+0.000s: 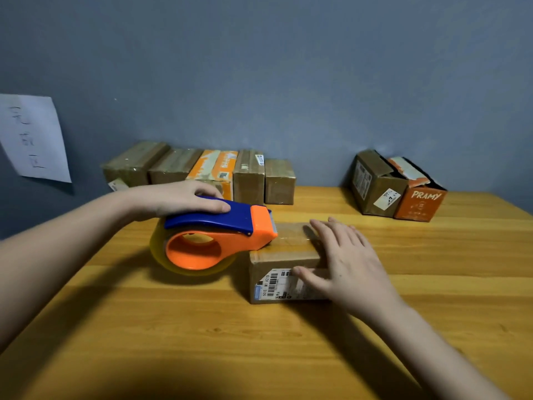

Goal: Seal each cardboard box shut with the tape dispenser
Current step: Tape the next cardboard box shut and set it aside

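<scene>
The small brown cardboard box sits mid-desk under my flat, spread right hand. My left hand grips the blue-and-orange tape dispenser, its blade seemingly touching the lid; pulling crooked could wrinkle the tape.

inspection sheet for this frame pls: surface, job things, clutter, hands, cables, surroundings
Surface: wooden table, bare at the front.
Job things: tape dispenser with its nose on the top of the box; five boxes in a row at the back wall, glossy with tape; two boxes back right, flaps loose.
Clutter: nothing seen.
Hands: left hand grips the dispenser's top; right hand lies flat on the box, fingers straight, thumb on the labelled side.
Cables: nothing seen.
Surroundings: blue-grey wall; paper sheet with handwriting at left.
</scene>
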